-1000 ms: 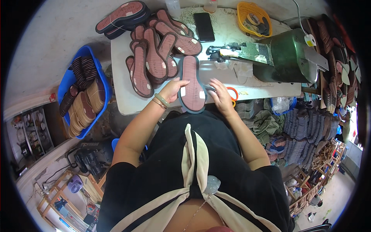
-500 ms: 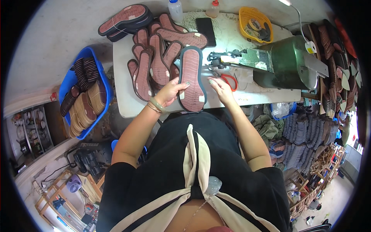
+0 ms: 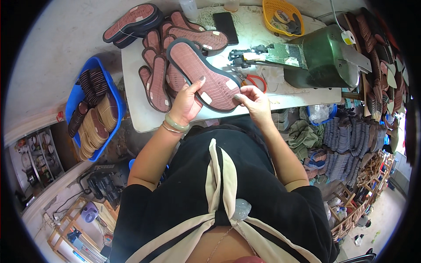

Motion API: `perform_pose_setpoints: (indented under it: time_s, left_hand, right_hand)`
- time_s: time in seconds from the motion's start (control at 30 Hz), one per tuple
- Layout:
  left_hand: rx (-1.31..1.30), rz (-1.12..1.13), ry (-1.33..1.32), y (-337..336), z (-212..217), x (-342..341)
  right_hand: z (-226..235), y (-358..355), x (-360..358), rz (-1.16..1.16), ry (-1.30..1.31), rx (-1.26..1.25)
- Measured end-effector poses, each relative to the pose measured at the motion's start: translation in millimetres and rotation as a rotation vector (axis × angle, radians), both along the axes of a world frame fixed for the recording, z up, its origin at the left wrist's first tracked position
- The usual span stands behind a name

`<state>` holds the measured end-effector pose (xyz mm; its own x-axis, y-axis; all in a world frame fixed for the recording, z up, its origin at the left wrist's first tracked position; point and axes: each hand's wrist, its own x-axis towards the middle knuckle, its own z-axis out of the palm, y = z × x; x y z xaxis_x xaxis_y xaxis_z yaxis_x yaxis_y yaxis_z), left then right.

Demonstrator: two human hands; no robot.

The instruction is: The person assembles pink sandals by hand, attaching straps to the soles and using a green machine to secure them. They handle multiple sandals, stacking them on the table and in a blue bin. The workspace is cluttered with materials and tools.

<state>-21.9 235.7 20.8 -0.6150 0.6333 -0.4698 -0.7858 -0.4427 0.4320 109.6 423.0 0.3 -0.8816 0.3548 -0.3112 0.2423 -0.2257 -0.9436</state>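
A pinkish-brown shoe sole with a dark rim lies slanted in my two hands, above the near part of the white table. My left hand grips its near left edge, thumb on the top face and fingers underneath. At its right end, my right hand pinches the rim between thumb and fingers. Similar soles are heaped just beyond my left hand, partly covered by the held one. Past my right hand lies a red-handled cutting tool, its working end partly hidden.
A green sewing machine fills the table's right side. Toward the back are a black phone, white cord, a tied sole bundle and a yellow basket. A blue basket of soles stands left of the table.
The sole has turned from nearly upright to slanted, its far end swinging left. My right hand, apart from it before, now pinches its right end. The view has shifted slightly.
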Motion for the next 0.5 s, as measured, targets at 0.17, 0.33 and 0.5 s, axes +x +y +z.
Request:
perform_pose_setpoints:
  time_s: [0.17,0.33,0.5]
  left_hand:
    - [0.069,-0.003,0.015,-1,7,11]
    - [0.071,-0.009,0.061,-4,9,16]
    - [0.069,0.071,0.052,-4,13,25]
  right_hand:
    - [20,-7,1,-0.082,0.028,-0.138]
    - [13,-7,0,-0.128,0.069,-0.194]
    - [3,-11,-1,-0.208,0.077,-0.313]
